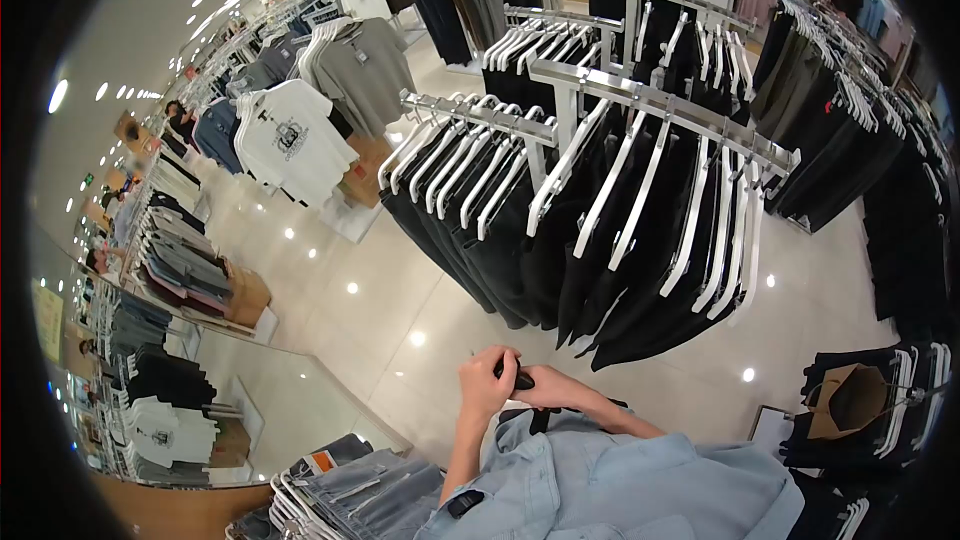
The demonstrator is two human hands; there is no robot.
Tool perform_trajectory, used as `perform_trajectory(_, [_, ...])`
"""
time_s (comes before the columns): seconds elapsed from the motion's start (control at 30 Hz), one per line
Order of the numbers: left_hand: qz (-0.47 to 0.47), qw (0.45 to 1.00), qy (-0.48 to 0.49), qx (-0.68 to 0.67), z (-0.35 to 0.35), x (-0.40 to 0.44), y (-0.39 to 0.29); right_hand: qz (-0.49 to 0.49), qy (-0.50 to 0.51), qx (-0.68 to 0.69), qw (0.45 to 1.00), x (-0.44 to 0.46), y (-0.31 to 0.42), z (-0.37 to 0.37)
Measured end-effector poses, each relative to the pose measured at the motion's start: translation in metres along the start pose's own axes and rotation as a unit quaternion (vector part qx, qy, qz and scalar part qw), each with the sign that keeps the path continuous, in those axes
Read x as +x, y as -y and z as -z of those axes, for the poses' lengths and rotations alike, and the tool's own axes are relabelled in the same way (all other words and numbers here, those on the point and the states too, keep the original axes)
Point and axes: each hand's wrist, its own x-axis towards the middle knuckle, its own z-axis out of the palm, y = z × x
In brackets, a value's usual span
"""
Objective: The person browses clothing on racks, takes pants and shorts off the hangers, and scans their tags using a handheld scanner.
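Both my hands are together in front of my light blue shirt (600, 485). My left hand (484, 380) is closed round a small dark object (522, 379), whose kind I cannot make out. Against its other side is my right hand (548, 387), with fingers curled and partly hidden. Past my hands, apart from them, black trousers (520, 280) hang on white hangers (610, 185) from a metal rack (660, 95).
Grey jeans (370, 490) hang close at my lower left, beside a mirror (300, 390). A brown paper bag (848, 402) hangs by dark garments at right. White T-shirts (290, 140) hang farther left. Shiny tiled floor (400, 300) runs between racks. Several people are far off.
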Motion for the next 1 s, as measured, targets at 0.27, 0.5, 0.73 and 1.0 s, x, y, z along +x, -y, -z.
perform_trajectory(0.27, [0.02,1.0,0.005,0.018,-0.003,-0.008,0.0,-0.003,0.029,-0.005,1.0,-0.005,0.005,0.006])
perform_trajectory(0.5, [0.051,0.998,0.016,0.03,-0.001,-0.014,0.002,-0.024,0.061,-0.026,0.997,0.006,-0.007,0.0])
perform_trajectory(0.73, [0.073,0.995,0.029,0.059,0.01,-0.015,-0.003,-0.034,0.044,-0.009,0.998,0.01,0.001,-0.01])
perform_trajectory(1.0, [0.047,0.997,0.007,0.06,0.031,-0.025,0.013,-0.037,0.057,-0.013,0.998,0.013,0.026,-0.029])
